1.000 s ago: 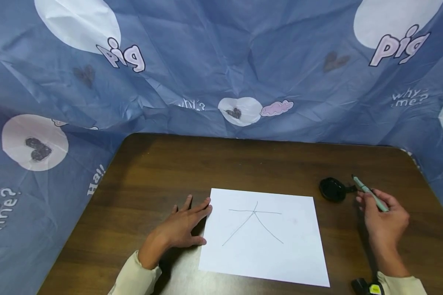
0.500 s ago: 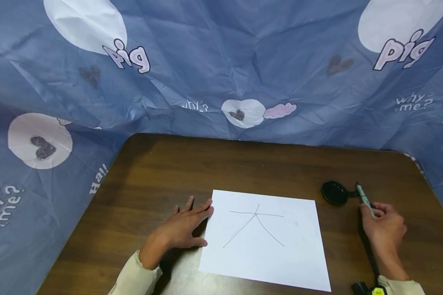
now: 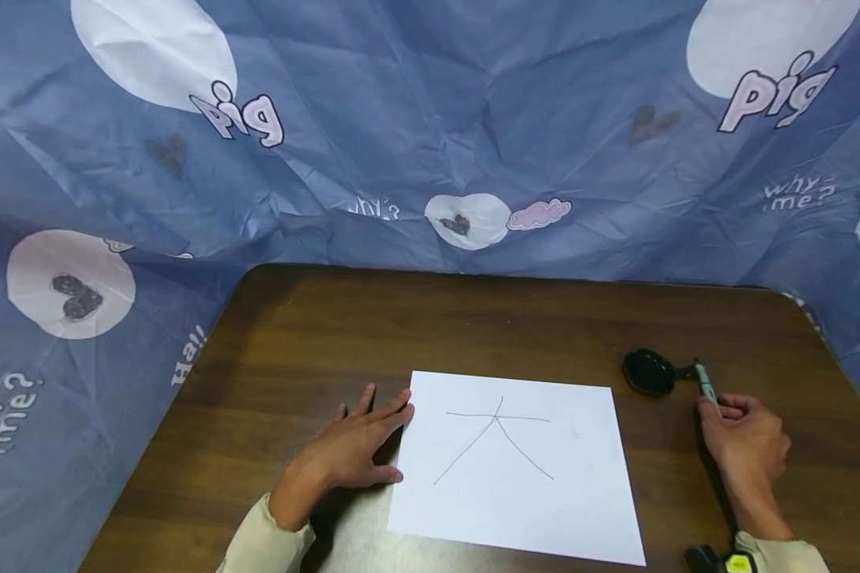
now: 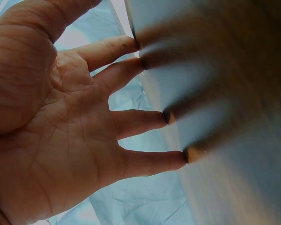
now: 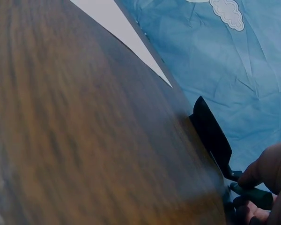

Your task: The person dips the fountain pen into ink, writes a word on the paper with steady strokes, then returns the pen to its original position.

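Note:
My right hand (image 3: pixel 745 438) pinches a light green pen (image 3: pixel 705 382) low over the table's right side. The pen's dark far end is beside the short arm of a black, round, shallow object (image 3: pixel 648 372); whether they touch, I cannot tell. In the right wrist view this black object (image 5: pixel 211 133) shows a raised rim, with the pen (image 5: pixel 253 194) just below its arm. My left hand (image 3: pixel 351 446) lies spread, fingertips on the table and at the left edge of a white sheet of paper (image 3: pixel 516 509). Thin dark strokes crossing near the top mark the sheet.
The brown wooden table (image 3: pixel 430 318) has rounded far corners. Behind and to the left of it hangs a blue printed cloth (image 3: pixel 373 119). A black device with a yellow label (image 3: pixel 738 563) sits at my right wrist.
My right hand has lowered the pen toward the black object's arm, and the pen now points more steeply away from me. Left hand and paper stay in place.

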Tool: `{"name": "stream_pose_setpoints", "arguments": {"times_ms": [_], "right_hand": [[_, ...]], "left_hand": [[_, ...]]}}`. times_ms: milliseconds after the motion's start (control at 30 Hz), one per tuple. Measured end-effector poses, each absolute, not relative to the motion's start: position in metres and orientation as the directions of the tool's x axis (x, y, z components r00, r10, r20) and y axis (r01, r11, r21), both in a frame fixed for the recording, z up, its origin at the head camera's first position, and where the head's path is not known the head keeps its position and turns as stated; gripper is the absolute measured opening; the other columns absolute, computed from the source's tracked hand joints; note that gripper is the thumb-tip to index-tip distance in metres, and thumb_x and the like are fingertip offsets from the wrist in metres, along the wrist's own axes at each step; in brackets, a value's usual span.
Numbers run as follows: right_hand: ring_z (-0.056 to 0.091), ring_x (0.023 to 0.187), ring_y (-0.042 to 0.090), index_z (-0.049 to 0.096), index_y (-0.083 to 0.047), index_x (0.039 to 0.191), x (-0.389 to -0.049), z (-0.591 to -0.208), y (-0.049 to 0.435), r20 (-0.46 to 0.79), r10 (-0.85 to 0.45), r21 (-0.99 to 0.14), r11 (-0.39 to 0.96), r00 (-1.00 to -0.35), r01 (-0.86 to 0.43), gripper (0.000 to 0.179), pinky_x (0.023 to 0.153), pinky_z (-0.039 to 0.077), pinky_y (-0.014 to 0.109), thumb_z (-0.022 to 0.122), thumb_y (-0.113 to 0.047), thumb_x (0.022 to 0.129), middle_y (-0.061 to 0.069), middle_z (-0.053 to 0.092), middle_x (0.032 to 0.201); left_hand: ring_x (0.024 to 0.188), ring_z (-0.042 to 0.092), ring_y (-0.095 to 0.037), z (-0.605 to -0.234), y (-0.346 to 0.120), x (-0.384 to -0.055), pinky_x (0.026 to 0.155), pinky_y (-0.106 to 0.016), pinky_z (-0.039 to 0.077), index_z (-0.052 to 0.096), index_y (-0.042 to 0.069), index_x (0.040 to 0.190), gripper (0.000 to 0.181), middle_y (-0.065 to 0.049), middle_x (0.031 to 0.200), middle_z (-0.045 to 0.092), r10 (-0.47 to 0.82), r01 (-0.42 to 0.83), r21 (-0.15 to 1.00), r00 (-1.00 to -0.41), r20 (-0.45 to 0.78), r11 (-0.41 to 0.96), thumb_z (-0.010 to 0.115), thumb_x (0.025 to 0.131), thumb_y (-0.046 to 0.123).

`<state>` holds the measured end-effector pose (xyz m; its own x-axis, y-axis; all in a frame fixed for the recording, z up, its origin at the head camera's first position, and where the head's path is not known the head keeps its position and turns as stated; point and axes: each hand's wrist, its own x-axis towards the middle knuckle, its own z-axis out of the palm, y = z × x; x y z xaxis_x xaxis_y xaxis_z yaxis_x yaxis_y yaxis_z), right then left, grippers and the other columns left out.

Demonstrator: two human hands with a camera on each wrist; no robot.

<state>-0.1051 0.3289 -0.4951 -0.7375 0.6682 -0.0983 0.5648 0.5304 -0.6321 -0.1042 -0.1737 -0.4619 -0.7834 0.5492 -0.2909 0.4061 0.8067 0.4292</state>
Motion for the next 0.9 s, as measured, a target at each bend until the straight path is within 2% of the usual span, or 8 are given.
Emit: {"name": "stream_pose_setpoints", "arguments": {"times_ms": [100,233,300,333,433,500,633,900], "right_hand": [[0.059,0.099,0.033,0.063,-0.003,0.124,-0.104,-0.496,0.33,-0.081,0.682,-0.649,0.517,-0.727,0.558,0.046,0.07,0.037,0.045,0.06,-0.038,0.094,0.011,0.07,0.093],[0.055,0.071,0.004,0.066,-0.005,0.123,-0.103,-0.497,0.327,-0.021,0.718,-0.711,0.478,-0.696,0.515,0.044,0.064,0.037,0.033,0.062,-0.038,0.093,-0.016,0.059,0.075],[0.047,0.063,-0.006,0.067,-0.005,0.122,-0.102,-0.497,0.324,0.018,0.713,-0.725,0.492,-0.701,0.482,0.043,0.063,0.036,0.03,0.063,-0.037,0.093,-0.016,0.06,0.077],[0.046,0.063,-0.007,0.067,-0.004,0.121,-0.102,-0.497,0.322,0.031,0.703,-0.722,0.507,-0.71,0.471,0.043,0.064,0.036,0.03,0.064,-0.036,0.093,-0.01,0.064,0.081],[0.054,0.072,0.005,0.067,-0.003,0.118,-0.102,-0.496,0.316,0.02,0.655,-0.686,0.559,-0.755,0.466,0.041,0.066,0.035,0.035,0.063,-0.035,0.093,0.011,0.07,0.097],[0.057,0.079,0.019,0.066,-0.002,0.119,-0.101,-0.496,0.313,-0.021,0.634,-0.655,0.575,-0.773,0.49,0.04,0.067,0.034,0.039,0.062,-0.034,0.094,0.018,0.069,0.103],[0.058,0.091,0.035,0.063,0.0,0.12,-0.102,-0.495,0.311,-0.074,0.631,-0.622,0.575,-0.772,0.53,0.042,0.071,0.033,0.046,0.059,-0.035,0.096,0.022,0.068,0.106],[0.058,0.1,0.039,0.066,0.0,0.117,-0.101,-0.499,0.311,-0.053,0.612,-0.613,0.604,-0.789,0.51,0.043,0.071,0.032,0.047,0.059,-0.037,0.095,0.021,0.07,0.104]], "left_hand": [[0.146,0.01,-0.052,-0.462,-0.173,-0.104,0.102,-0.079,0.019,0.039,0.012,0.154,0.084,-0.001,0.165,0.021,0.547,0.404,0.43,-0.786,-0.289,0.807,0.08,0.085,0.036],[0.146,0.01,-0.051,-0.462,-0.173,-0.103,0.102,-0.078,0.019,0.039,0.013,0.154,0.084,-0.001,0.165,0.021,0.542,0.399,0.426,-0.785,-0.3,0.812,0.08,0.085,0.037],[0.146,0.01,-0.051,-0.462,-0.173,-0.102,0.102,-0.078,0.019,0.039,0.013,0.154,0.084,0.0,0.165,0.021,0.541,0.397,0.423,-0.784,-0.305,0.815,0.08,0.085,0.037],[0.146,0.01,-0.051,-0.462,-0.173,-0.102,0.103,-0.078,0.019,0.039,0.014,0.155,0.084,0.0,0.165,0.021,0.54,0.397,0.421,-0.784,-0.307,0.816,0.08,0.085,0.037],[0.146,0.01,-0.051,-0.462,-0.173,-0.102,0.103,-0.078,0.019,0.039,0.013,0.155,0.084,0.0,0.165,0.02,0.54,0.396,0.424,-0.784,-0.305,0.814,0.08,0.085,0.037],[0.146,0.009,-0.051,-0.462,-0.173,-0.102,0.103,-0.078,0.019,0.038,0.013,0.155,0.084,0.0,0.165,0.02,0.542,0.398,0.427,-0.784,-0.301,0.812,0.08,0.085,0.037],[0.146,0.01,-0.052,-0.462,-0.173,-0.103,0.102,-0.078,0.019,0.039,0.012,0.154,0.084,-0.002,0.165,0.021,0.55,0.406,0.431,-0.783,-0.291,0.806,0.08,0.085,0.037],[0.146,0.01,-0.051,-0.459,-0.173,-0.104,0.102,-0.078,0.019,0.039,0.012,0.154,0.084,-0.002,0.165,0.022,0.544,0.403,0.42,-0.783,-0.302,0.813,0.08,0.085,0.036]]}}
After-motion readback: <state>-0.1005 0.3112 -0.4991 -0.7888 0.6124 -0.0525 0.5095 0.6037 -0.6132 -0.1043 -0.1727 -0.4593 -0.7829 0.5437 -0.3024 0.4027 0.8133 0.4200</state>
